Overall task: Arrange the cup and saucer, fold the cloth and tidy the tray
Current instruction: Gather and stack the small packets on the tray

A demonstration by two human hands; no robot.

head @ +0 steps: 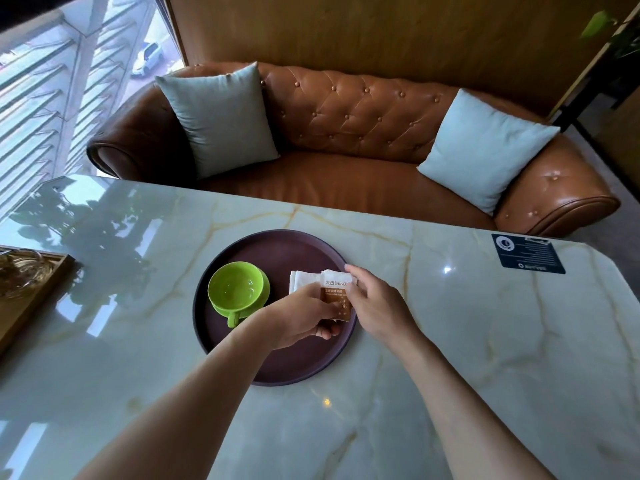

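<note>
The left hand (304,315) is covering the near left part of the folded cloth (329,289), and the right hand (372,306) is hiding its right edge, so the cloth's full outline is not showing. The small print on the cloth is staying too fine to read. The cup (237,289) is concealing most of the saucer (265,289) beneath it. The picture's left edge is cutting off the wooden tray (31,299), and the glass item (20,271) on it is blurring. The dark card (528,253) is carrying text too small to make out.
</note>
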